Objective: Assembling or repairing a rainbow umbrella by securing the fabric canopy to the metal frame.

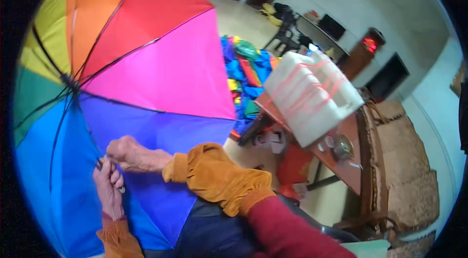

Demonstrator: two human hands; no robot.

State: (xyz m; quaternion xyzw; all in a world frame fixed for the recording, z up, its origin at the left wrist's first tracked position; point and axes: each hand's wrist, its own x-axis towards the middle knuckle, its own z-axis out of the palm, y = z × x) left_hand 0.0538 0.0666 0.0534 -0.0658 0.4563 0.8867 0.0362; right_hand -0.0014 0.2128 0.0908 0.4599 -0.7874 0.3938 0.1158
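Observation:
An opened rainbow umbrella (pixel 161 68) fills the left side, its inner side facing me. Black ribs spread from its dark hub (pixel 70 82) across the coloured panels. Low on the blue and purple panels, my left hand (pixel 109 185) is closed, with a small black piece showing at its thumb. My right hand (pixel 129 154) is a closed fist just above it, the fingers of both meeting where a thin dark rib or shaft comes down from the hub. What exactly lies between the fingers is hidden.
A heap of multicoloured cloth (pixel 246 72) lies beyond the umbrella. To the right, a white foam box (pixel 312 94) with pink strands over it stands on a brown table (pixel 348 172), beside a metal tin (pixel 342 147). A brown padded sofa (pixel 409 175) lines the right, and a dark chair (pixel 282 31) stands farther back.

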